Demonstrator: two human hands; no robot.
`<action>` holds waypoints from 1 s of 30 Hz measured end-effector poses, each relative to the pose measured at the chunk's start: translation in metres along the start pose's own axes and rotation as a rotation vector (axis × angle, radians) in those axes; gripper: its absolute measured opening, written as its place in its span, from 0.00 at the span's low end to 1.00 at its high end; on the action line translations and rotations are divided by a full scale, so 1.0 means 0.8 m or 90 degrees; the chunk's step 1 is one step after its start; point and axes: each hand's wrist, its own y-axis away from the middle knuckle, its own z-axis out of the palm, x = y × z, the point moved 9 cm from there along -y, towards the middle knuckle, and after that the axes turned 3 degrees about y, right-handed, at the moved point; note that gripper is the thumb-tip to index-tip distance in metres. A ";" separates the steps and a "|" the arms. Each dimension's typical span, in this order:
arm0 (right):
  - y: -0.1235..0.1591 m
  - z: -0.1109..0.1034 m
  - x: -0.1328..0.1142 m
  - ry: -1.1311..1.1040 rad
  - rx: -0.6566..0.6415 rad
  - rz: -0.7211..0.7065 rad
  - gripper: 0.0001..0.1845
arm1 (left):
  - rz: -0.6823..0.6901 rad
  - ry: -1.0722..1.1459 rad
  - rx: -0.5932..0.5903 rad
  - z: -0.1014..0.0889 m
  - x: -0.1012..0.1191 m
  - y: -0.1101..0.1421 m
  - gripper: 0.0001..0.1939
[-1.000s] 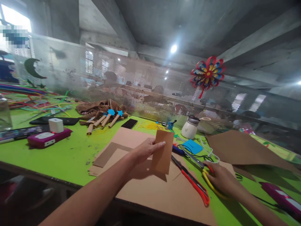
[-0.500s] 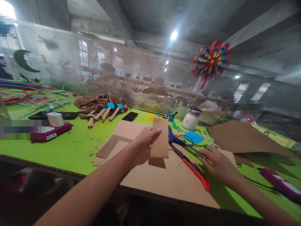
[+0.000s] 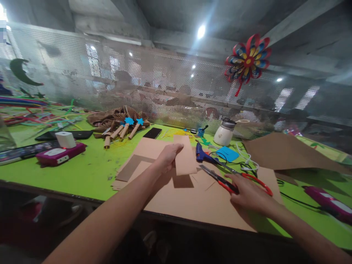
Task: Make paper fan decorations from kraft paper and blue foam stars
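Note:
My left hand (image 3: 168, 156) is closed on a small rectangular piece of brown card (image 3: 186, 156), with the thumb lying across its face. It is held above a larger sheet of brown card (image 3: 176, 201) and casts a shadow there. My right hand (image 3: 246, 192) has its fingers round the handle of a red and black utility knife (image 3: 218, 178), whose blade points up and left. Scissors (image 3: 261, 182) with red handles lie just beyond that hand, partly hidden by it. A blue glue gun (image 3: 202, 154) rests past the knife tip.
On the green table (image 3: 90, 176) stand a white jar (image 3: 224, 134) and a purple power strip (image 3: 60, 154); another purple power strip (image 3: 328, 201) is at right. Paper fans (image 3: 123, 126), a phone (image 3: 152, 133), blue paper (image 3: 227, 154) and a large brown sheet (image 3: 288, 152) lie around.
My right hand has left the scissors and moved left onto the utility knife, which has turned a little. The scissors now lie loose. My left hand still holds the card, now tilted flatter.

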 end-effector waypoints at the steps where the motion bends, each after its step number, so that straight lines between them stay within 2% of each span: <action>1: -0.002 -0.003 0.002 -0.019 0.000 0.013 0.30 | -0.005 0.018 -0.005 0.000 -0.001 -0.001 0.06; 4: -0.001 -0.025 -0.002 -0.105 0.029 0.009 0.23 | -0.017 0.062 -0.022 0.002 -0.004 -0.002 0.07; 7: 0.007 -0.051 -0.021 -0.168 0.077 -0.042 0.21 | -0.025 0.063 -0.043 0.005 -0.005 -0.002 0.08; 9: 0.015 -0.060 -0.036 -0.166 0.088 -0.076 0.18 | -0.028 0.057 -0.066 0.010 -0.004 -0.001 0.09; 15: 0.027 -0.066 -0.053 -0.144 0.138 -0.119 0.17 | -0.032 0.067 -0.065 0.013 0.000 0.004 0.08; 26: 0.035 -0.062 -0.037 -0.117 0.164 -0.085 0.19 | -0.037 0.051 -0.035 0.010 0.000 0.006 0.07; 30: 0.036 -0.059 -0.029 -0.130 0.164 -0.070 0.18 | -0.042 0.047 -0.053 0.013 -0.002 0.004 0.08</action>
